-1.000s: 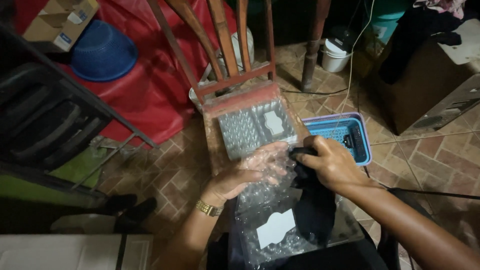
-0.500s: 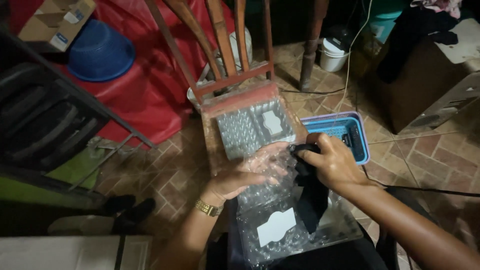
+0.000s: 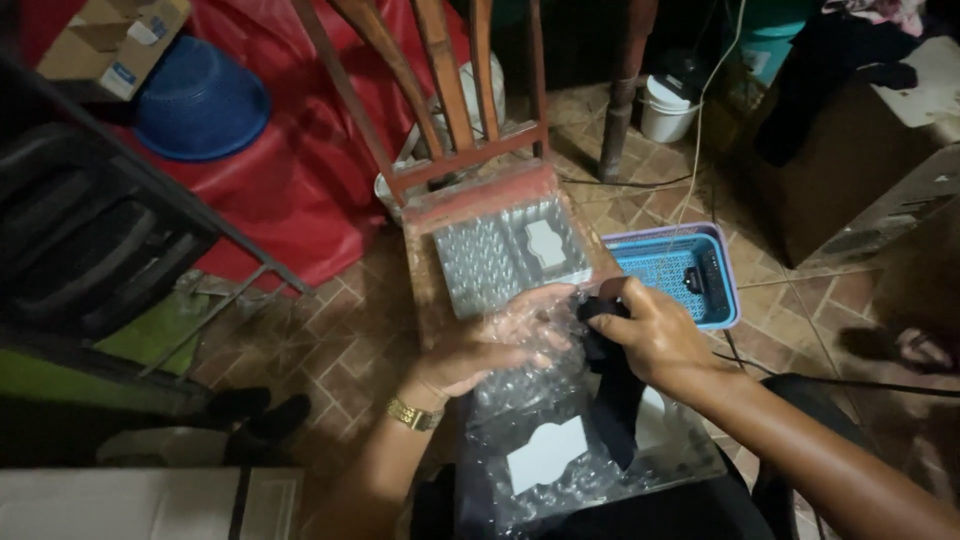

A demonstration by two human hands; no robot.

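My left hand (image 3: 490, 345), a gold watch on its wrist, is inside the open mouth of a clear bubble-wrap bag (image 3: 560, 440) with a white label that lies on my lap. My right hand (image 3: 655, 335) grips a black item (image 3: 612, 385) at the bag's opening, part of it down inside the wrap. Just beyond my hands, a second bubble-wrapped parcel (image 3: 505, 255) with a white label rests on the seat of a wooden chair (image 3: 470, 190).
A blue plastic basket (image 3: 675, 275) holding a dark object sits on the tiled floor at the right. A red cloth (image 3: 300, 150), a blue bowl (image 3: 200, 100) and a cardboard box (image 3: 110, 40) lie at the left. A white bucket (image 3: 668, 105) stands behind.
My right hand has shifted slightly with the black item at the bag's mouth; the left hand stays inside the wrap. Little else differs.
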